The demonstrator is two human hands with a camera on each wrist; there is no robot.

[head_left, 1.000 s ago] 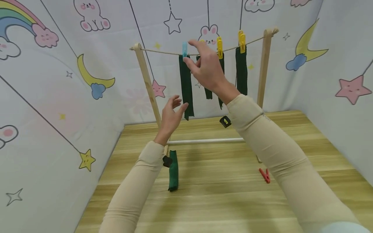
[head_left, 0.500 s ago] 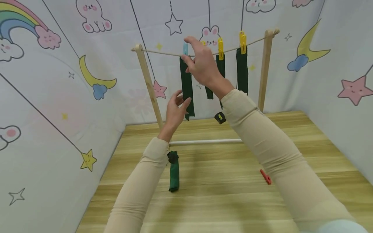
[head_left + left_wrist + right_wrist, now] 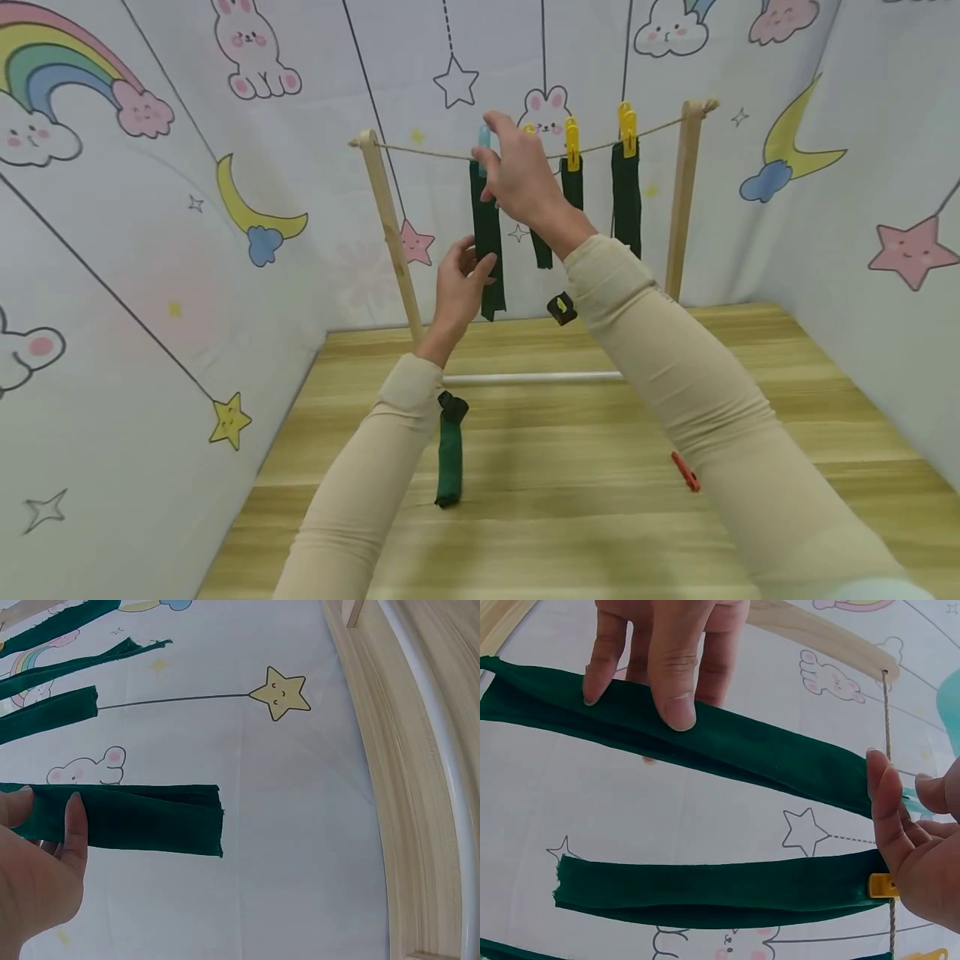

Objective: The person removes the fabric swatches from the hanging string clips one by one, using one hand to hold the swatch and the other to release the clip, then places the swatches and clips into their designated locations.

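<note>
A dark green cloth strip hangs lengthwise from the rope line, with a light blue clothespin at its top. My left hand holds the lower half of this strip, thumb on the near face and other fingers partly hidden behind the cloth. Up at the line, my right hand pinches the clothespin; in the right wrist view its fingers also lie at the strip's upper end. To the right, more green strips hang from yellow clothespins, one partly covered by my right hand.
Two wooden posts carry the line, and a white rod runs low between them. On the wood-grain table lie another green strip and a red clothespin. Cartoon-printed white cloth walls surround it.
My left hand has moved slightly up and right and now grips the strip. My right hand has closed in on the light blue clothespin, its thumb now over it.
</note>
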